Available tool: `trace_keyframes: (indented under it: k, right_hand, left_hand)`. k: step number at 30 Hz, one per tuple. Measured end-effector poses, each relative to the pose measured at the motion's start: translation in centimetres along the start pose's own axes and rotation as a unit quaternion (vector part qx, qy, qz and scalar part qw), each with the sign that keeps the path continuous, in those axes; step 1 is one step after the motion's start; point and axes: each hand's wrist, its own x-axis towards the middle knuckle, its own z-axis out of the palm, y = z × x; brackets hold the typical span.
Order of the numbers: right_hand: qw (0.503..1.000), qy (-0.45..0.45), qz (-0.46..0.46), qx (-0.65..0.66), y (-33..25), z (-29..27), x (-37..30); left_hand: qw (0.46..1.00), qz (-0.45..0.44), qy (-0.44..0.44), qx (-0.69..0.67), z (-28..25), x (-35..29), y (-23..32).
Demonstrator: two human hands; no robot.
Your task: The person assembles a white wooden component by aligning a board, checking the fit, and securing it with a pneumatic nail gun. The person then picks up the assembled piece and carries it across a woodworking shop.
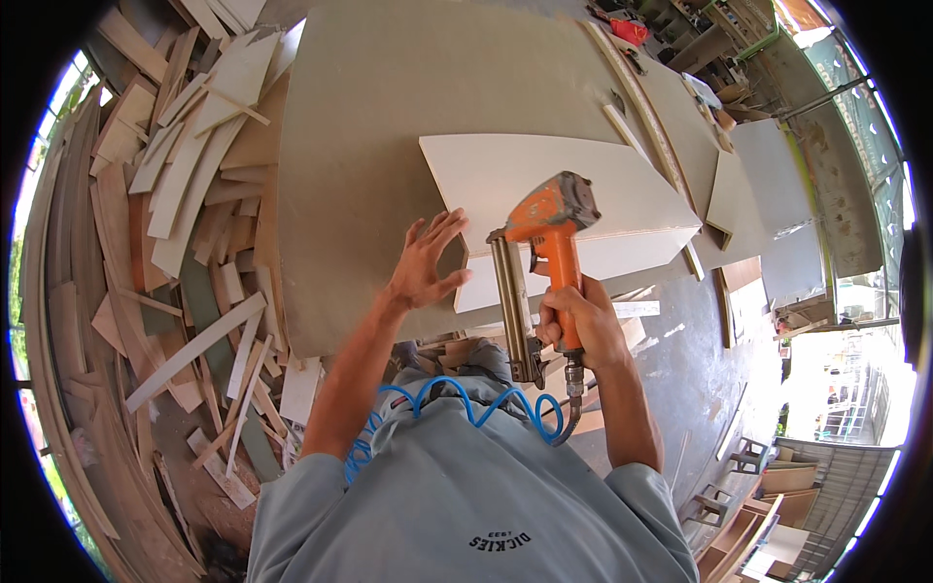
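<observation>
My right hand (586,319) is wrapped round the grip of an orange pneumatic nail gun (556,233). Its grey head points up and away, and its slim metal magazine lies on the left side. A blue coiled air hose (454,385) hangs across my front, and a fitting joins the base of the grip. Under the gun rests a white panel piece (544,170), with a second white face along its near side. My left hand (428,260) has its fingers spread at the piece's left edge; whether they touch it I cannot tell.
A large grey-brown worktop (350,185) carries the panel. Wood offcuts (209,165) and strips are heaped to the left. At the right, a long wooden strip (646,107) lies beyond the panel, with more boards (773,180) farther right. Small stools (714,505) stand at lower right.
</observation>
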Motion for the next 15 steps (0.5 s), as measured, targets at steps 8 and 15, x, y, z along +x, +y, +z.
trace_keyframes:
  k: [8,15]
  right_hand:
    - [0.997,-0.020,-0.069,0.016,1.3,2.6,1.0]
    - [0.965,-0.148,-0.108,0.185,3.6,10.1,7.1]
  left_hand:
    - [0.994,0.009,0.006,0.106,0.1,0.9,0.4]
    - [0.857,-0.321,0.178,-0.361,-6.8,-4.2,-0.8]
